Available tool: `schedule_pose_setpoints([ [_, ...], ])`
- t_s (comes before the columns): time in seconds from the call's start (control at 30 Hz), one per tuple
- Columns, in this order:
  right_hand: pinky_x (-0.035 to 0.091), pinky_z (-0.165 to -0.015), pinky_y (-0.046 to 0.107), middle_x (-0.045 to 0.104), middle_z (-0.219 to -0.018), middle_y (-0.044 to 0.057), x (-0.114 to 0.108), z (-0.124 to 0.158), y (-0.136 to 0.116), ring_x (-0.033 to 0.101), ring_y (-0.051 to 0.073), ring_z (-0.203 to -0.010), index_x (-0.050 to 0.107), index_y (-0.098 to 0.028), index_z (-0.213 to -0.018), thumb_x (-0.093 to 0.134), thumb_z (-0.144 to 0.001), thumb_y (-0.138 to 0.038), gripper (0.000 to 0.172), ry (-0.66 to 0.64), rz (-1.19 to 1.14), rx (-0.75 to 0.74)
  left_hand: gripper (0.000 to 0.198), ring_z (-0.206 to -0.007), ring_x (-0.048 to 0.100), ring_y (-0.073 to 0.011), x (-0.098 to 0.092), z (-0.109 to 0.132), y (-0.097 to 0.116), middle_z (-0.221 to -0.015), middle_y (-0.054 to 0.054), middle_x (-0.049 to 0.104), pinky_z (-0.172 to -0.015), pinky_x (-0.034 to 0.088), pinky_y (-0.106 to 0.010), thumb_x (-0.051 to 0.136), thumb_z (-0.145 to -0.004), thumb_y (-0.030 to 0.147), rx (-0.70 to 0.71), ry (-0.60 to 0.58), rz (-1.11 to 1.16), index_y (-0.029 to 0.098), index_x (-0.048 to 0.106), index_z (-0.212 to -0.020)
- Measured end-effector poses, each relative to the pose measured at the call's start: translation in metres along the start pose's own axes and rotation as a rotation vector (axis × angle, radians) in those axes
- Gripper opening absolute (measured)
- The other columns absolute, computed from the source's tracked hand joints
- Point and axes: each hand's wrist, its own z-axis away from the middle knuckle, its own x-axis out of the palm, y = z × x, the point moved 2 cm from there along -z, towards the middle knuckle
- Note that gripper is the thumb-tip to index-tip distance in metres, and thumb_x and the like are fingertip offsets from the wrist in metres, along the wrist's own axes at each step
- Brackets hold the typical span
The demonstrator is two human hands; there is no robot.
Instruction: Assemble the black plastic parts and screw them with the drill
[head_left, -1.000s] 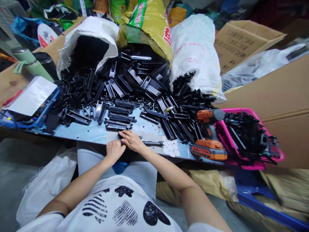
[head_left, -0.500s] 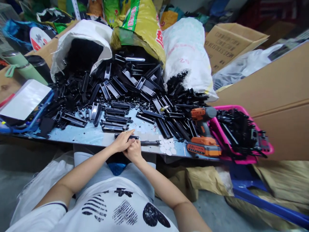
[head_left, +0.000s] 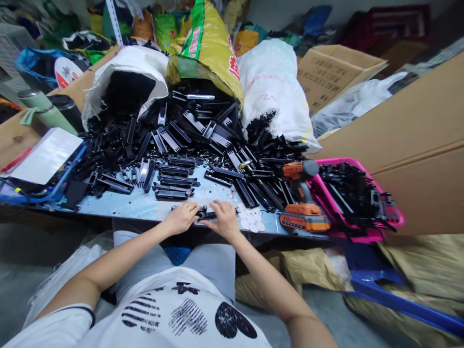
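At the table's front edge, a slim black plastic part lies level between my two hands. My left hand is closed on its left end, fingers over the top. Thumb and fingers of my right hand close round the right side of the same part. Both hands cover much of it, so its exact form is hidden. Just beyond my left hand, several similar black assembled pieces lie in a stacked row. Round white discs lie to the right of my right hand.
An orange cordless drill stands at the right beside a pink basket full of black parts. Loose black parts spill from a yellow sack and white sacks. A blue tray is at left.
My hands were together over the black part and are now apart. The right hand has moved right along it, while the left stays at its left end. The view has shifted slightly.
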Motion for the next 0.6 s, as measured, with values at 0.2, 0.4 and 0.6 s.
schedule_pose_setpoints([
  [0.2, 0.029, -0.054, 0.027, 0.05, -0.056, 0.004, -0.021, 0.008, 0.049, 0.046, 0.015, -0.056, 0.052, -0.017, -0.056, 0.041, -0.079, -0.072, 0.061, -0.154, 0.036, -0.141, 0.044, -0.084, 0.06, -0.0261, -0.008, -0.005, -0.01, -0.084, -0.017, 0.063, -0.073, 0.047, -0.036, 0.039, -0.093, 0.046, -0.067, -0.1, -0.231, 0.007, 0.062, -0.094],
  [0.4, 0.032, -0.051, 0.027, 0.048, -0.054, 0.002, -0.081, -0.002, 0.003, 0.047, 0.013, -0.053, 0.052, -0.019, -0.06, 0.022, -0.085, -0.072, 0.066, -0.257, -0.413, -0.369, 0.066, -0.059, 0.055, -0.0162, -0.062, 0.022, 0.023, -0.061, -0.007, 0.058, -0.06, 0.044, -0.028, 0.01, -0.094, 0.054, 0.075, -0.022, 0.121, 0.018, 0.058, -0.067],
  [0.6, 0.043, -0.057, 0.029, 0.05, -0.058, 0.004, -0.065, 0.008, -0.071, 0.051, 0.014, -0.056, 0.054, -0.02, -0.067, 0.019, -0.085, -0.072, 0.066, -0.233, -0.847, -0.344, 0.071, -0.05, 0.05, -0.0144, -0.085, 0.051, 0.099, -0.05, -0.004, 0.05, -0.052, 0.044, -0.029, -0.004, -0.092, 0.055, 0.127, 0.284, 0.676, 0.02, 0.05, -0.062],
])
